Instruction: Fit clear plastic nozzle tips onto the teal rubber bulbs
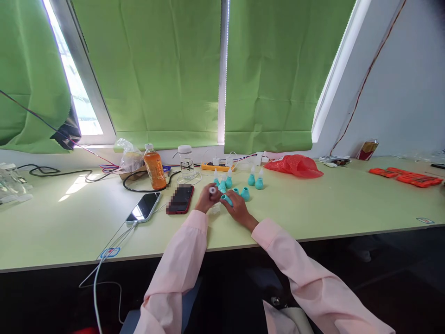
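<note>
My left hand (pixel 206 198) is closed around a small whitish nozzle tip (pixel 212 190), its round end facing me. Close beside it, my right hand (pixel 239 208) grips a teal squeeze bulb (pixel 226 200), tilted with its open mouth toward the left hand. The two pieces are apart. Beyond the hands stand several teal bulbs fitted with clear pointed tips, among them one bulb (pixel 259 183) at the right. An open bulb without a tip (pixel 245 194) sits just past my right hand. Small clear pieces (pixel 216 208) lie on the table below the hands, partly hidden.
On the table (pixel 313 208), a pale phone (pixel 143 208) with cables and a dark phone (pixel 181 199) lie left. Behind them stand an orange drink bottle (pixel 155 168) and a clear jar (pixel 187 162). A power strip (pixel 217 167) and red plastic bag (pixel 295 166) are farther back.
</note>
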`<action>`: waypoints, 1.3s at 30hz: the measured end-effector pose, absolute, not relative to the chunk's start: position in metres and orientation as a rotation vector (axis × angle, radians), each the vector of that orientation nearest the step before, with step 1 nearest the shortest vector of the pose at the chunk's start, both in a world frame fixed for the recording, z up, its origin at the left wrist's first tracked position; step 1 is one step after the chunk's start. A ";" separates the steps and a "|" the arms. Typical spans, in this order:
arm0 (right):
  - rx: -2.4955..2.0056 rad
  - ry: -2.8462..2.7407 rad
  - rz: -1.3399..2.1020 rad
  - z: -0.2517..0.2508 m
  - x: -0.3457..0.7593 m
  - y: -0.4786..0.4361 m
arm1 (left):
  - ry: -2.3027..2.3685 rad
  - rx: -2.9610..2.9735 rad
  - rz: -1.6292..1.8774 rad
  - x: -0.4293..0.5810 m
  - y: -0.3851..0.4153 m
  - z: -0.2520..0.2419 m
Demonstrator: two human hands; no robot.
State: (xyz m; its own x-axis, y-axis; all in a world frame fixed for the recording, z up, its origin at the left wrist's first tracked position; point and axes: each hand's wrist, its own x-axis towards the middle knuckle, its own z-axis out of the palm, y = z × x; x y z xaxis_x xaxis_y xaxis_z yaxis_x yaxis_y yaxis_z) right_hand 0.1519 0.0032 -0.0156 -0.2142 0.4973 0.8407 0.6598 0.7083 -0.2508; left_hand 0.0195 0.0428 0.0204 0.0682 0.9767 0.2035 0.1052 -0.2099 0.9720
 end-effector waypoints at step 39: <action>-1.284 -1.653 -0.335 -0.015 0.154 0.010 | 1.869 2.266 1.037 0.033 0.111 0.052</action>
